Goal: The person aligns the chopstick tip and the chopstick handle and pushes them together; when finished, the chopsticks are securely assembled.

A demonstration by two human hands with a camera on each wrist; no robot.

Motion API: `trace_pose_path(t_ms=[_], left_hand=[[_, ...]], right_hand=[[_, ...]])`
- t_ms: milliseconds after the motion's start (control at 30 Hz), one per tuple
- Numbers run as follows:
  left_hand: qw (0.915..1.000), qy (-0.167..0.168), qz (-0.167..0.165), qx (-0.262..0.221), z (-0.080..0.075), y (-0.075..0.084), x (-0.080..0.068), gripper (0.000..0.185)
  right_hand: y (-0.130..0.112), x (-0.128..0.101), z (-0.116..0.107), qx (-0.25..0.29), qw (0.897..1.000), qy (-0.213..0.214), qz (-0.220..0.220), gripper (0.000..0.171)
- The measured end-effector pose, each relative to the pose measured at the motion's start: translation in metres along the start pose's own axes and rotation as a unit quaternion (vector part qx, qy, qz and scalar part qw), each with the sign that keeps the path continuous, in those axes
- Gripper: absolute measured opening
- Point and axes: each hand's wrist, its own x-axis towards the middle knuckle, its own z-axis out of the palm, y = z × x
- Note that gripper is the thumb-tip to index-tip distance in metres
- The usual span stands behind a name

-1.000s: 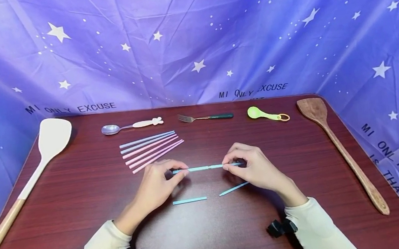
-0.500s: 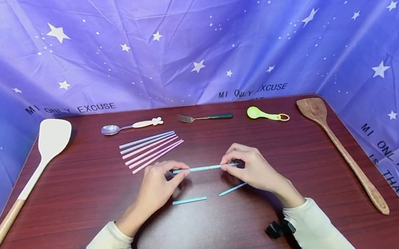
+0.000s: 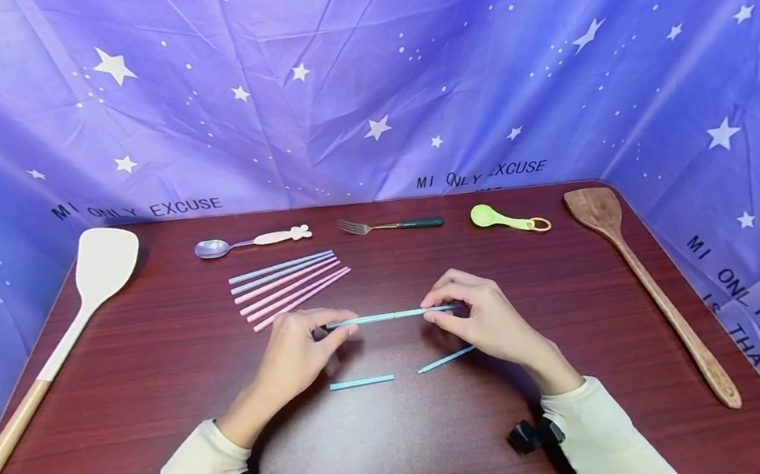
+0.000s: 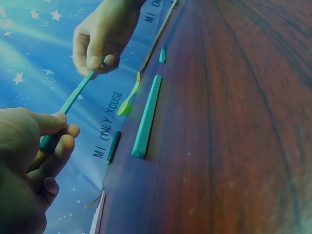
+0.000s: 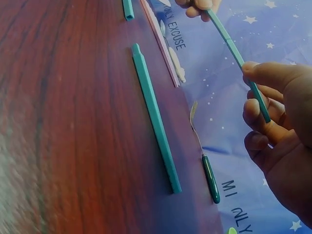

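Note:
A teal chopstick (image 3: 390, 316), made of two halves with a seam near its middle, is held level above the table between both hands. My left hand (image 3: 297, 354) pinches its left half between thumb and fingers. On the other half, my right hand (image 3: 489, 314) pinches near the right end, and the tail of the stick (image 5: 263, 109) runs along the curled fingers. The halves meet end to end at the seam (image 5: 228, 40). Below lie two loose chopstick halves: a plain one (image 3: 362, 382) on the left and one with a narrow tip (image 3: 445, 359), partly covered by the right hand.
Several blue and pink chopsticks (image 3: 289, 286) lie fanned out behind the left hand. Along the back are a spoon (image 3: 252, 241), a fork (image 3: 389, 225) and a green measuring spoon (image 3: 509, 218). A white spatula (image 3: 105, 263) flanks the left, a wooden turner (image 3: 650, 291) the right.
The held chopstick has risen slightly and its right end tips up a little. Both hands keep their pinch with small shifts at the right fingers. The loose halves have not moved.

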Motion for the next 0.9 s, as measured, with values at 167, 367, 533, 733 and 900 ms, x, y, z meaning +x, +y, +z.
trace_pose_path(t_ms=[167,367,533,733,900], left_hand=[[0.9999,0.015,0.007,-0.003,-0.0020,-0.0023,0.0010,0.011],[0.9999,0.012,-0.002,0.000,-0.0035,-0.0014,0.0016,0.011],[0.9999,0.013,-0.007,-0.006,-0.0043,-0.0006,0.0013,0.011],[0.9995,0.031,-0.002,-0.003,-0.0030,-0.0028,0.0002,0.013],[0.9989,0.047,0.004,-0.002,-0.0005,-0.0036,-0.0015,0.013]], right_hand=[[0.0047,-0.0001,-0.0032,-0.004,1.000,0.012,0.000,0.014],[0.0064,0.0004,-0.0029,0.000,1.000,0.017,0.006,0.009],[0.0052,0.0001,-0.0012,0.008,1.000,0.026,0.004,0.007],[0.0040,0.0004,0.0022,0.008,0.999,0.041,-0.014,0.009],[0.0041,0.0004,0.0056,0.003,0.998,0.058,-0.029,0.007]])
